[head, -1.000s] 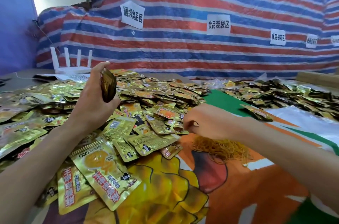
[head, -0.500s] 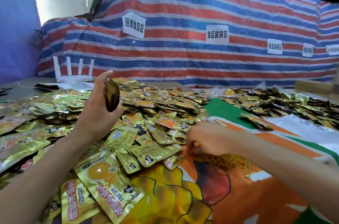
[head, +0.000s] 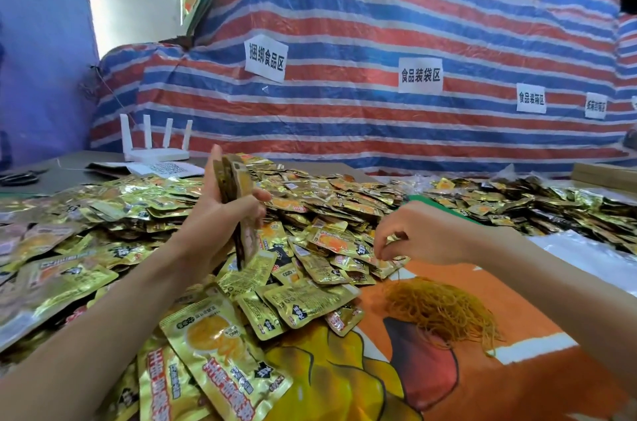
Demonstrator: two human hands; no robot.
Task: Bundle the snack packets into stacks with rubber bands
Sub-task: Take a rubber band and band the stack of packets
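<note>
right hand (head: 424, 234) lifted, pinching rubber bands (head: 444, 310), striped tarp (head: 379, 24)

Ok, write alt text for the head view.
A person's left hand holds a stack of snack packets upright over a heap of loose gold packets, while the right hand pinches a rubber band just above a tangled pile of rubber bands.

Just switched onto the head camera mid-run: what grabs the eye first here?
A huge heap of gold snack packets spreads across the left and centre, backed by a red-and-blue striped tarp bearing white signs. In front, the left hand grips an upright stack of packets, while the right hand pinches a rubber band just above the orange tangle of rubber bands on the right.
</note>
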